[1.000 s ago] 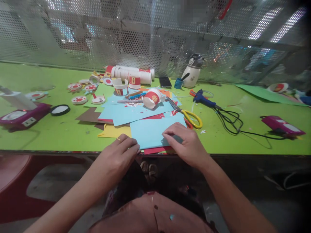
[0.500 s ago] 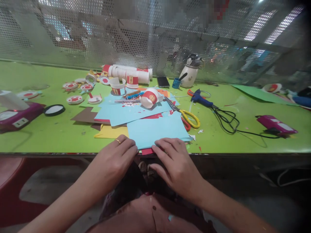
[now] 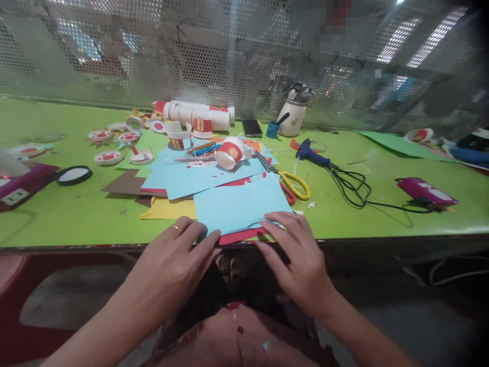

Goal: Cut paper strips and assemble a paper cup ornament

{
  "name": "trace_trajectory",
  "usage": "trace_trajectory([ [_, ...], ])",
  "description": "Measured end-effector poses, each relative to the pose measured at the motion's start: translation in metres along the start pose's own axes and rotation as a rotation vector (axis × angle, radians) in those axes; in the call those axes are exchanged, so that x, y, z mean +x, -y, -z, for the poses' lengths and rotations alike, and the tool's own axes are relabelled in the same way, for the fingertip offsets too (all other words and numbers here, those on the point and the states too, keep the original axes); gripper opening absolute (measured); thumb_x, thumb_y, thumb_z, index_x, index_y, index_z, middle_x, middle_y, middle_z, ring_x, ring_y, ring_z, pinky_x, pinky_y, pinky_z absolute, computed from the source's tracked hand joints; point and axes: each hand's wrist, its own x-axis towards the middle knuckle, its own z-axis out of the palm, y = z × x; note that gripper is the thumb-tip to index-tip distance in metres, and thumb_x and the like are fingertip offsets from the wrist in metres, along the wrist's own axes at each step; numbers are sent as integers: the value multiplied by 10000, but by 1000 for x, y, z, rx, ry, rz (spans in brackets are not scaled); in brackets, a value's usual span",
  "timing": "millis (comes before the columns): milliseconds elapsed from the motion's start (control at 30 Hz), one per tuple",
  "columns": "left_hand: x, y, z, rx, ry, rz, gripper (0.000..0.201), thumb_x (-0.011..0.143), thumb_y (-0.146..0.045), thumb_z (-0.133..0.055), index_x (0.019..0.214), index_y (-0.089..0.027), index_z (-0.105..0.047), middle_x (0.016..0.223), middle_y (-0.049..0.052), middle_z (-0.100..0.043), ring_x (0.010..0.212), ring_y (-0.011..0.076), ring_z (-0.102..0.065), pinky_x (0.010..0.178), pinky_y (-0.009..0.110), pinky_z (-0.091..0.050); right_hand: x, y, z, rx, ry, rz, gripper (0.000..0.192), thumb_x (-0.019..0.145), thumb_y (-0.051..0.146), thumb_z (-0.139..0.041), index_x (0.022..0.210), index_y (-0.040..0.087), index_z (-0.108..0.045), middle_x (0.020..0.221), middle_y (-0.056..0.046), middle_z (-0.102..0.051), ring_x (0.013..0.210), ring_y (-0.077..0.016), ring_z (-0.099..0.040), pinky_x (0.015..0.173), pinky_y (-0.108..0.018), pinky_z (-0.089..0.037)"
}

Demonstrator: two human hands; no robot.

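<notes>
While the left hand (image 3: 178, 257) is steadying the light-blue paper (image 3: 239, 201), grip unclear, the spread-fingered right hand (image 3: 300, 255) should be pressing its edge evenly.

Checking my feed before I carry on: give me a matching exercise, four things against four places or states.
Things:
1. yellow-handled scissors
2. smartphone
3. glue gun
4. front light-blue paper sheet

Places and states:
A. blue-bodied, right of the yellow-handled scissors
B. nearest the left hand and right hand
C. blades pointing away from the person
D. dark-screened, lying left of the white jug

Pairs: 1-C, 2-D, 3-A, 4-B
</notes>
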Motion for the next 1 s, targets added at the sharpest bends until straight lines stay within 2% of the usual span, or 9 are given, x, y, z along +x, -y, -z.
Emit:
trace_trajectory([
  [67, 1, 2, -1, -65, -5, 58, 264, 887, -246, -514, 1115, -136, -586, 888, 98, -576, 829, 239, -499, 703, 373, -455, -2, -9, 5, 7, -82, -38, 232, 844, 110, -582, 1073, 109, -621, 1060, -142, -607, 1042, -239, -519, 916, -445, -440],
  [167, 7, 6, -5, -150, -2, 144, 288, 904, -269, -480, 1141, -128, -562, 929, 104, -579, 850, 234, -514, 730, 382, -458, 0, -17, 11, -27, -88, -35, 229, 831, 86, -586, 1054, 116, -630, 1033, -135, -611, 1015, -235, -523, 913, -440, -445],
  [233, 11, 9, -7, -213, 16, 177, 250, 912, -271, -461, 1085, -135, -579, 924, 99, -575, 847, 227, -516, 725, 376, -455, 4, -18, 14, -50, -37, -8, 248, 829, 89, -587, 1073, 117, -627, 1066, -139, -604, 1045, -245, -507, 937, -452, -429],
  [367, 13, 9, -8, -336, 9, 167, 189, 916, -219, -440, 833, -163, -599, 822, 62, -562, 761, 185, -501, 656, 322, -425, 10, -14, 16, -62, 113, 36, 274, 843, 94, -561, 1111, 132, -609, 1145, -143, -579, 1109, -263, -473, 953, -472, -409],
  [500, 8, 9, -7, -381, -50, 128, 138, 899, -167, -472, 845, -172, -600, 830, 49, -579, 746, 164, -504, 649, 302, -406, 11, -15, 13, -53, 165, 26, 251, 868, 102, -520, 1097, 160, -605, 1109, -130, -593, 1077, -265, -487, 906, -476, -421],
  [600, 8, 10, -8, -452, -60, 181, 131, 898, -178, -481, 860, -168, -605, 840, 52, -583, 754, 157, -526, 665, 294, -419, 15, -16, 10, -43, 205, 10, 222, 885, 140, -516, 1086, 164, -606, 1010, -113, -622, 980, -254, -516, 853, -460, -432],
  [800, 17, 20, -11, -514, 77, 298, 207, 904, -276, -464, 816, -178, -624, 780, 47, -602, 741, 176, -565, 638, 297, -423, 35, -21, 11, 37, 280, 0, 236, 865, 143, -565, 1096, 124, -612, 875, -92, -660, 857, -224, -549, 797, -396, -449],
  [1000, 24, 27, -10, -537, 162, 307, 231, 894, -305, -464, 905, -188, -662, 821, 46, -639, 768, 184, -594, 659, 300, -440, 49, -32, 13, 199, 389, -66, 115, 832, 149, -623, 938, 156, -669, 838, -57, -678, 812, -175, -579, 751, -318, -464],
])
